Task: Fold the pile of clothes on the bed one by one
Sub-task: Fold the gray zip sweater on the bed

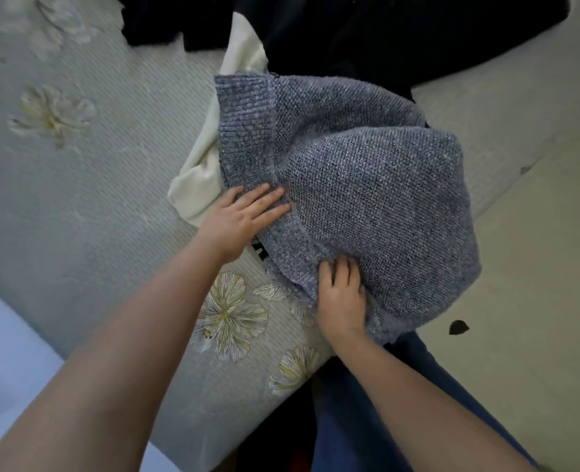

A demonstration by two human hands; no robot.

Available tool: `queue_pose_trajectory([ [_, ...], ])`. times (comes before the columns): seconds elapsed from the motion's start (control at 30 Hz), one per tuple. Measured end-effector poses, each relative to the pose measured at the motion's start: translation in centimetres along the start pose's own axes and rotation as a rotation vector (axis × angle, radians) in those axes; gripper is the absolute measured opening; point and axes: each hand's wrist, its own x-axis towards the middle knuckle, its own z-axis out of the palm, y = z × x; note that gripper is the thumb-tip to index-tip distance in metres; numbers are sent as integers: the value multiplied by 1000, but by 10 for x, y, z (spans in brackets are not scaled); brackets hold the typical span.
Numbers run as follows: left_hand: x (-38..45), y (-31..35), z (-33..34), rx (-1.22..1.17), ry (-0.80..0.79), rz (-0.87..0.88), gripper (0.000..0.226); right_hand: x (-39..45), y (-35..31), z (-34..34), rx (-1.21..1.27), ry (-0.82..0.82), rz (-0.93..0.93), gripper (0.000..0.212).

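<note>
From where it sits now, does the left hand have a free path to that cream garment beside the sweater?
Probably yes. The left hand lies flat with its fingers on the blue-grey knit sweater, right next to the cream garment, whose near part lies uncovered on the bedsheet. Its far part runs under the sweater.

The bed point(111, 206) wears a pale grey-green ribbed cover printed with white and yellow flowers. On it lie a cream garment point(207, 172), dark black clothing point(350, 39) at the far end, and a blue-grey knitted sweater point(367, 185) whose near part hangs past the bed's edge.
</note>
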Motion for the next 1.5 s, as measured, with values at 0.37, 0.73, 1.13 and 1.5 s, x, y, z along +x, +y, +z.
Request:
queue_pose_trajectory([
  [0.37,27,8,-63,113,521,296,40,-9,108,-94,136,-60,-183,64],
  [0.73,86,47,-130,266,-199,291,20,-24,100,-60,215,189,76,63],
  [1.13,116,62,-175,150,-391,266,45,-18,69,-30,485,279,329,78],
  [1.5,152,135,-295,286,-16,200,28,-40,211,-183,489,539,199,64],
])
